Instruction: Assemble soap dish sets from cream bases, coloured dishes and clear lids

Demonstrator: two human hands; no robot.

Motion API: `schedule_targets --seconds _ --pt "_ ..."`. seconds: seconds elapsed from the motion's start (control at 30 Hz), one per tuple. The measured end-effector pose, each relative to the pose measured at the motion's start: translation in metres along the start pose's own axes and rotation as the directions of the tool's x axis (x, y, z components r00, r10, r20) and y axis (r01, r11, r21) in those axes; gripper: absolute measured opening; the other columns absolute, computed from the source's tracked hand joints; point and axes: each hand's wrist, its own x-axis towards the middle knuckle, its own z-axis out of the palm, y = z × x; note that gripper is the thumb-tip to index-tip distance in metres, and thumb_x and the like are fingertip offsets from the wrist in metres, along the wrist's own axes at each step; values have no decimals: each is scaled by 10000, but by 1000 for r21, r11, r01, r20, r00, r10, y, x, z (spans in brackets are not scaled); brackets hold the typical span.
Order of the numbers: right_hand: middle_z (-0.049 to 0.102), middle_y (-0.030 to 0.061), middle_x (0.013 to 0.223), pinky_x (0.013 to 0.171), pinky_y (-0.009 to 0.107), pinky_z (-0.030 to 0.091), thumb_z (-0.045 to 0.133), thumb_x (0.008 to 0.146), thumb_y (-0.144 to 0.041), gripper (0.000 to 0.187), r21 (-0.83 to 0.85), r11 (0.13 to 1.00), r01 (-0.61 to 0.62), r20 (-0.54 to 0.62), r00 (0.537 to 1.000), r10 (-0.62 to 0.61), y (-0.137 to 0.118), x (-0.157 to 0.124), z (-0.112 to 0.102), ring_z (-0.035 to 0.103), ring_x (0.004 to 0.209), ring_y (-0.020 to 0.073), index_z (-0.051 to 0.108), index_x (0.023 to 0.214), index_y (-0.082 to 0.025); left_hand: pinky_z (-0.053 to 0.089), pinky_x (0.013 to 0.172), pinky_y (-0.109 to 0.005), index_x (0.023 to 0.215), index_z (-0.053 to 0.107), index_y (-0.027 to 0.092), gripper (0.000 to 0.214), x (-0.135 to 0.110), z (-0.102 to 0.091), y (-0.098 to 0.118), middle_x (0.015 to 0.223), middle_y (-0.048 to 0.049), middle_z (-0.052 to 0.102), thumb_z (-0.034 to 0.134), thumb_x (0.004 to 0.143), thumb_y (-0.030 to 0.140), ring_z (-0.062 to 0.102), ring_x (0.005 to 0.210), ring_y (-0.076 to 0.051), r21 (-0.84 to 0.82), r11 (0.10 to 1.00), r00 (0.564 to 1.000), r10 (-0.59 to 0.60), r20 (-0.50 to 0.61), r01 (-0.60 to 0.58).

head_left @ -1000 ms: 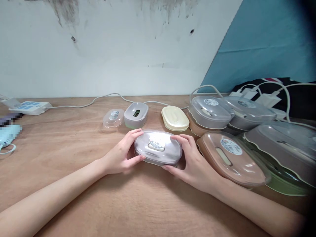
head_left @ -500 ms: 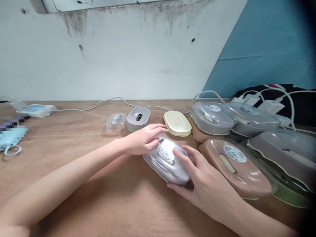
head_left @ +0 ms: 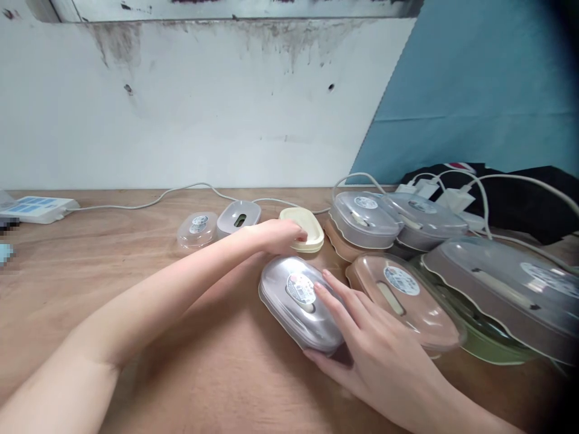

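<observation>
A lilac-grey plastic box (head_left: 283, 295) with a glossy clear cover and a round printed label stands on the table in front of me. My right hand (head_left: 375, 337) grips its right side, fingers spread over the top and thumb along the near edge. Behind it lies a cream, rounded plastic lid (head_left: 312, 224), apparently doubled or stacked. My left hand (head_left: 283, 237) reaches over its near left edge with fingers curled onto it; the thumb is hidden.
To the right sit several similar covered boxes, including a pinkish-brown one (head_left: 425, 307), a grey one (head_left: 362, 220) and a green one (head_left: 493, 343). At back left are a small lilac box (head_left: 238, 217) and a clear cover (head_left: 198, 229). A white cable (head_left: 136, 207) runs behind from a power strip (head_left: 40, 209).
My left hand has left the lilac-grey box and moved back to the cream lid, its fingers now curled. My right hand stays on the box. The view has shifted slightly right.
</observation>
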Motion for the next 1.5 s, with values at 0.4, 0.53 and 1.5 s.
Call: schedule_targets --seconds 0.4,0.53,1.5 --pt "619 146 813 622 352 435 696 594 -617 611 -312 943 -120 -28 993 117 -6 16 -9 577 717 280 629 907 -96 265 1047 -458 811 654 123 144 -25 16 -9 816 -102 709 570 815 239 643 876 -245 322 946 987 75 -142 -25" --pt "575 97 714 582 329 394 680 594 -641 571 -375 916 -143 -2 988 153 -6 21 -10 551 650 251 621 836 -127 234 1069 -492 817 640 107 125 -37 24 -9 822 -121 704 517 815 128 627 906 -249 381 925 978 69 -196 11" --pt "605 227 1036 514 311 474 643 766 -256 526 -398 909 -122 264 934 241 31 76 20 591 750 279 501 1224 -40 350 1079 -465 1163 499 68 308 -126 67 29 1325 -212 449 431 878 162 347 1300 -299 -107 991 899 -120 -421 82"
